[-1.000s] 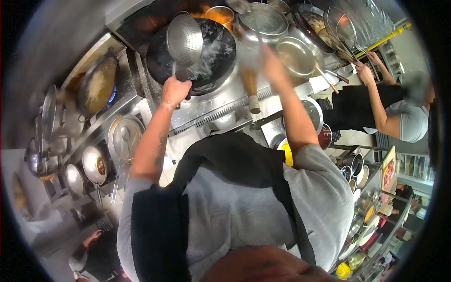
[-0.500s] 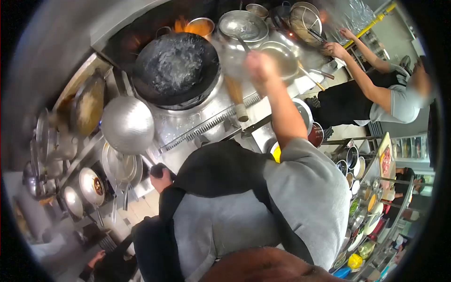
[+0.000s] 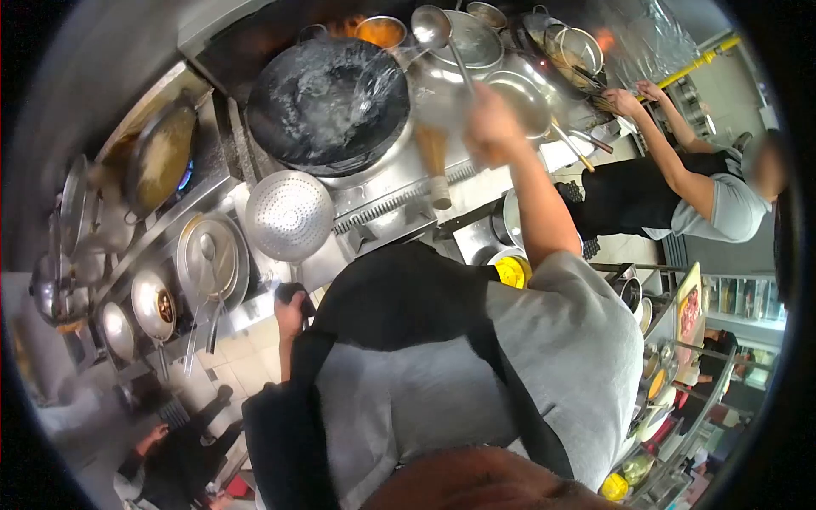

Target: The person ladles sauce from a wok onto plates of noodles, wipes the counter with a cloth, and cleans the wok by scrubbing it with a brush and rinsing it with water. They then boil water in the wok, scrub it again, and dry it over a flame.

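Observation:
My right hand (image 3: 493, 127) grips the long handle of a steel ladle (image 3: 431, 27), whose bowl is raised above the right rim of the black wok (image 3: 327, 102). Water steams inside the wok. My left hand (image 3: 291, 313) is down by my waist and holds the dark handle of a round perforated strainer (image 3: 289, 214). The strainer hangs over the steel counter, left of and below the wok, with its holes facing the camera.
Flame (image 3: 348, 25) burns behind the wok beside an orange sauce pot (image 3: 381, 32). Steel bowls and lids (image 3: 208, 259) line the left shelf. A pan of broth (image 3: 161, 157) sits far left. A person in a black apron (image 3: 680, 191) works at the right stove. Seasoning bowls (image 3: 659, 374) at right.
My left hand pulled the strainer out of the wok and down to the left, then turned its open face toward me. My right hand kept the ladle raised, shifting slightly right.

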